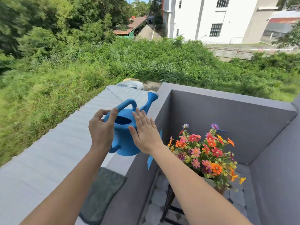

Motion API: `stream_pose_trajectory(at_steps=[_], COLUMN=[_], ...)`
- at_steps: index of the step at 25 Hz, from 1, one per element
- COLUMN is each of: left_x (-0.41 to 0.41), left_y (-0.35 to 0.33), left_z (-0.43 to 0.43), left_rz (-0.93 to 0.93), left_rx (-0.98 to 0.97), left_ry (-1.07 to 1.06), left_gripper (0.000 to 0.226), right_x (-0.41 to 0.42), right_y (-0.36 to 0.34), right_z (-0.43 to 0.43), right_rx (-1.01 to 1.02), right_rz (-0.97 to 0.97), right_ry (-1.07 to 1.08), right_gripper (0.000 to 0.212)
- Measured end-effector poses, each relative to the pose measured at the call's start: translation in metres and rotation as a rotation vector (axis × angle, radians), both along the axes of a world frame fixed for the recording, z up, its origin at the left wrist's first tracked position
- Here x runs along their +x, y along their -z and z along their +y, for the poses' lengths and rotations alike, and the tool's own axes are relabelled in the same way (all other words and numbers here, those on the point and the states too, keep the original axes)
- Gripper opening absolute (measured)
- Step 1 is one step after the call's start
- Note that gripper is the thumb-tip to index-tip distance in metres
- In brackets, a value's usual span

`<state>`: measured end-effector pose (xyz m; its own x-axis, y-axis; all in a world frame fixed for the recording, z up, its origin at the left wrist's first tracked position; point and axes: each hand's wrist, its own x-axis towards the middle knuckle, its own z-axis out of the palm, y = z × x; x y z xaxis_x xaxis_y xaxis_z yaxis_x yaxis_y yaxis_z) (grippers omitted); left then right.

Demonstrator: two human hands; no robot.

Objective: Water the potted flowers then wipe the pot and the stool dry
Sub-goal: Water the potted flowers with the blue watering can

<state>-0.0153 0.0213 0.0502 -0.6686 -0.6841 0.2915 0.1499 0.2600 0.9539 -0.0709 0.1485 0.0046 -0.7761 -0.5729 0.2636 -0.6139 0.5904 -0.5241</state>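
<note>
A blue watering can point(125, 135) stands on top of the grey balcony wall point(227, 96), spout pointing away. My left hand point(101, 127) curls around the lower end of its arched handle. Flat against the can's right side lies my right hand point(146, 132), fingers spread. Potted flowers point(206, 153) in red, orange, pink and purple stand inside the balcony corner to the right, below the can. Their pot point(220, 189) is mostly hidden by blooms. It rests on a dark-legged stool point(168, 200), partly hidden by my right forearm. A green cloth point(102, 194) lies draped on the wall top near me.
Grey walls enclose the balcony corner on the left, far and right sides. Pale paving stones point(235, 197) cover the floor. Beyond the wall a corrugated grey roof point(65, 143) slopes away, then dense green brush and a white building point(211, 18).
</note>
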Motion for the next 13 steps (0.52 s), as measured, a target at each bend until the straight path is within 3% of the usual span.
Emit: stream_pose_trajectory(at_steps=[3,6,13], left_x=[0.007,-0.032,-0.023], left_y=[0.025,0.083,0.114], left_z=[0.024,-0.022,-0.003], left_rz=[0.008,-0.057,-0.02], left_rx=[-0.006,0.115,0.158], left_ry=[-0.082,-0.29,-0.272], left_gripper=[0.021,0.021,0.016], right_x=[-0.007,-0.049,-0.047], right_y=[0.016,0.063,0.082], right_z=[0.014,-0.045,-0.031], right_rx=[0.11,0.266,0.313], right_rz=[-0.031,-0.153,-0.116], right_ry=[-0.018,-0.094,-0.116], right_gripper=[0.061,0.06,0.073])
